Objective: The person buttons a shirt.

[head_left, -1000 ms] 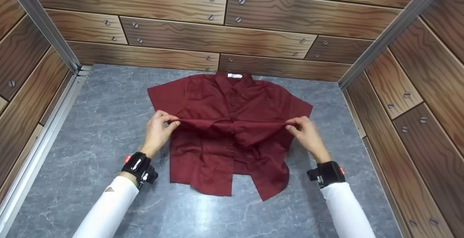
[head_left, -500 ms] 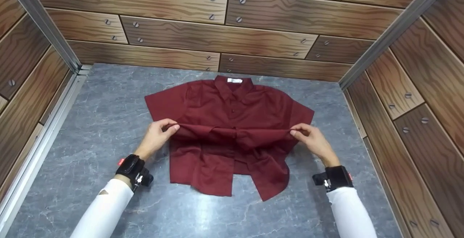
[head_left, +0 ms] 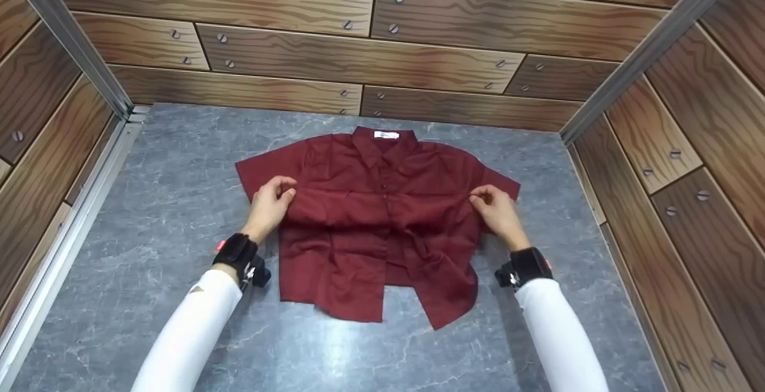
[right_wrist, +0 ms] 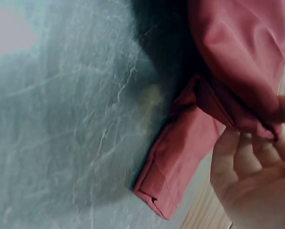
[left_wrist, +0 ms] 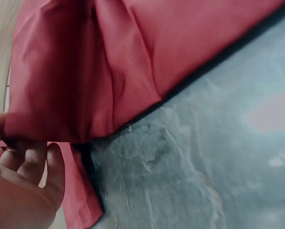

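A dark red short-sleeved button shirt [head_left: 352, 171] lies front up, its collar and white label toward the back wall. My left hand [head_left: 272, 204] pinches the shirt's side just below the left sleeve, thumb against fingers. On the opposite side my right hand [head_left: 499, 210] pinches the matching edge below the other sleeve. A raised fold runs straight across the chest between both hands. Below it the cloth sags, and the two front flaps spread apart at the hem. In the left wrist view the shirt's side [left_wrist: 61, 95] hangs from the fingers; the right wrist view shows the bunched edge [right_wrist: 257, 114] gripped likewise.
The shirt lies on a grey marbled surface [head_left: 179, 153]. Wood-patterned panels [head_left: 287, 51] stand behind and at both sides, with metal frame rails [head_left: 645, 51] at the corners. Black wrist straps [head_left: 236, 251] with cameras sit on both wrists.
Both hands first came toward me and slightly apart, then moved back toward the collar and closer together, still pinching the shirt. The collar has shifted slightly toward me and the raised fold looks flatter.
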Available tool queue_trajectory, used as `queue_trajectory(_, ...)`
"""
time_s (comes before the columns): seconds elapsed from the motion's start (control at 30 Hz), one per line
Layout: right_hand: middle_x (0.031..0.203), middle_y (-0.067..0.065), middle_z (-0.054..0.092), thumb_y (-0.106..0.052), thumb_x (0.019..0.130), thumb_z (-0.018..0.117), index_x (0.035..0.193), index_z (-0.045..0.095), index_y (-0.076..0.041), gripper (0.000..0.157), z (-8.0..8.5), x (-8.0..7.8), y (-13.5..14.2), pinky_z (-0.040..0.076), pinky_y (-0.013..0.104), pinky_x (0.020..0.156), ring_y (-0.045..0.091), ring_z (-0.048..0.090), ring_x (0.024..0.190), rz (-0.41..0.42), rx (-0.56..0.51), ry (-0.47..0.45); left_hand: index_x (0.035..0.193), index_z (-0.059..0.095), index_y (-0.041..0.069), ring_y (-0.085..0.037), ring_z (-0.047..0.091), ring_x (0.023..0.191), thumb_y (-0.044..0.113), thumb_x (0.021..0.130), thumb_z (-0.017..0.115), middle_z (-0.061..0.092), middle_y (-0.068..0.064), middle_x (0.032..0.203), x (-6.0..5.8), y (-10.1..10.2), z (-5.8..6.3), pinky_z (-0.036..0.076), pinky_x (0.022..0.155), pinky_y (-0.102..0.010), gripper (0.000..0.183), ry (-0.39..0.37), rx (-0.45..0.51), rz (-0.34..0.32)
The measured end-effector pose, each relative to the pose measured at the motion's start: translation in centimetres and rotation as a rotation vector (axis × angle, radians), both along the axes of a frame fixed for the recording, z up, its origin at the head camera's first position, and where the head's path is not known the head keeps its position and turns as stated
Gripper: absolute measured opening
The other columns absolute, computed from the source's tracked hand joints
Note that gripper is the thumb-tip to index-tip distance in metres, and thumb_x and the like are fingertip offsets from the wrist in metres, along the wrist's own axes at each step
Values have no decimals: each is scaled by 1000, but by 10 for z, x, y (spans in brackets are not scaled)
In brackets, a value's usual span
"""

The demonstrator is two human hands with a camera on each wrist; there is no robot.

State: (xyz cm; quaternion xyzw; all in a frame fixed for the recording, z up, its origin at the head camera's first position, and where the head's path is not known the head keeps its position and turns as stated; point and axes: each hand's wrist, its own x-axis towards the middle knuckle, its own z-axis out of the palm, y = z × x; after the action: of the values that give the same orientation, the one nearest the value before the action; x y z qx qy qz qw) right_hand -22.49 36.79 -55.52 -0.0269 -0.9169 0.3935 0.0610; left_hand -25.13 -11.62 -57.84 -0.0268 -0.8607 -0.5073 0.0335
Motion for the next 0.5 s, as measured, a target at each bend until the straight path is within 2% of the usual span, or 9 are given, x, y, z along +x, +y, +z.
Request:
queue_trajectory(0.17, 101, 17, 72, -12, 97, 68, 107, 72, 0, 16, -7, -11, -8, 47, 43, 86, 33, 66, 95, -64, 137, -23, 120, 66, 6, -34, 64, 116, 3, 100, 61, 70, -17, 121, -10, 6, -6, 45, 101, -47, 21, -19, -78, 5)
queue_trajectory(0.33, 103, 16, 71, -17, 98, 66, 109, 71, -3, 18, -11, -16, -14, 48, 50, 89, 37, 66, 100, -97, 207, -83, 102, 71, 9, -35, 66, 107, 1, 97, 61, 72, -14, 114, -17, 13, -8, 48, 94, -48, 13, -31, -146, 24)
queue_trajectory(0.43, 105, 15, 71, -19, 98, 64, 109, 71, -6, 18, -13, -17, -17, 48, 53, 91, 37, 65, 102, -110, 243, -128, 93, 75, 9, -35, 66, 102, 0, 95, 59, 74, -15, 110, -20, 16, -8, 50, 89, -50, 19, -50, -184, 36)
queue_trajectory(0.5, 106, 14, 70, -20, 98, 64, 108, 71, -7, 18, -14, -17, -18, 48, 54, 91, 37, 65, 103, -119, 265, -164, 92, 77, 10, -36, 67, 102, -1, 94, 56, 74, -15, 111, -21, 19, -8, 51, 88, -51, 24, -72, -214, 38)
